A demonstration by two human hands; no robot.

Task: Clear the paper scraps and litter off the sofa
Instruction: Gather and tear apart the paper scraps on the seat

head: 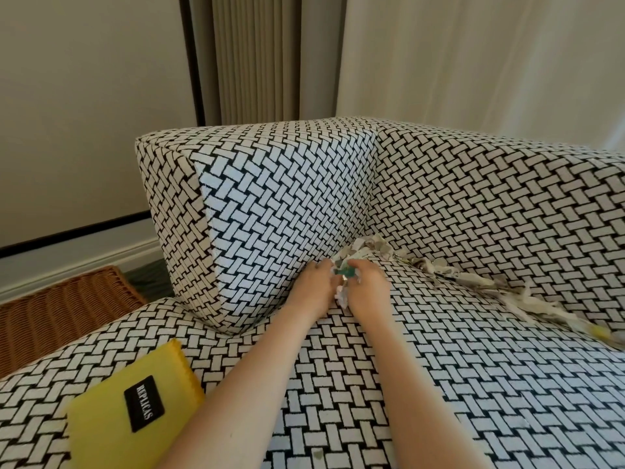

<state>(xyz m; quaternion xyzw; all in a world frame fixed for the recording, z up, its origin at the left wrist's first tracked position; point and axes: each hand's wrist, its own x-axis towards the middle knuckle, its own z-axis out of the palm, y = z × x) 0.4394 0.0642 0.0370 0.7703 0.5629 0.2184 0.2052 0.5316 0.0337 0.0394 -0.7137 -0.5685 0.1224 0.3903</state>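
Torn paper scraps point(449, 270) lie strewn along the crease where the seat of the black-and-white woven-pattern sofa point(473, 367) meets its backrest, from the corner out to the right. My left hand point(313, 287) and my right hand point(367, 289) are side by side at the corner end of that line. Both are cupped around a bunch of scraps point(343, 272) that includes white paper and a green piece. More scraps point(370, 247) stick up just behind my fingers. A small yellow bit point(600, 331) lies at the far right end.
A yellow pouch point(132, 406) with a black label lies on the seat at the front left. The armrest cushion point(270, 218) rises left of my hands. A brown wicker basket point(64, 311) stands on the floor beyond the sofa's left end. Curtains and a wall are behind.
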